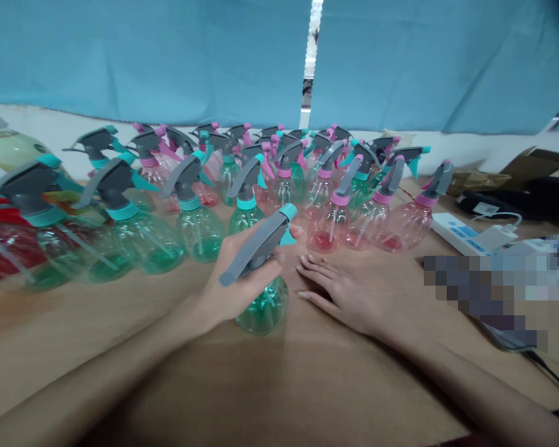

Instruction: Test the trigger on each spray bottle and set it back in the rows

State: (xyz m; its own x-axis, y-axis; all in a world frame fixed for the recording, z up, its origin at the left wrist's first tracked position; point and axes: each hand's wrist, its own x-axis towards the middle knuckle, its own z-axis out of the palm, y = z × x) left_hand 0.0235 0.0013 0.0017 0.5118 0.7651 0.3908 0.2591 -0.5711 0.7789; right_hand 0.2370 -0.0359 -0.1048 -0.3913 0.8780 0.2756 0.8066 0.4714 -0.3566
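My left hand [242, 279] is wrapped round the neck of a green spray bottle [263, 313], under its grey trigger head with a turquoise nozzle. The bottle is upright at the middle of the wooden table [205, 385]. To its right, my right hand [333, 285] lies on the tabletop with fingers spread, holding nothing. Just behind the hands stand a green bottle [245, 214] and a pink bottle [326, 230], each with a grey spray head.
Several more green and pink spray bottles fill the back and left. A yellowish bottle [13, 146] is at the far left. On the right are a white power strip [461, 233], a cardboard box [531, 167] and a cable. A blue curtain [168, 62] hangs behind.
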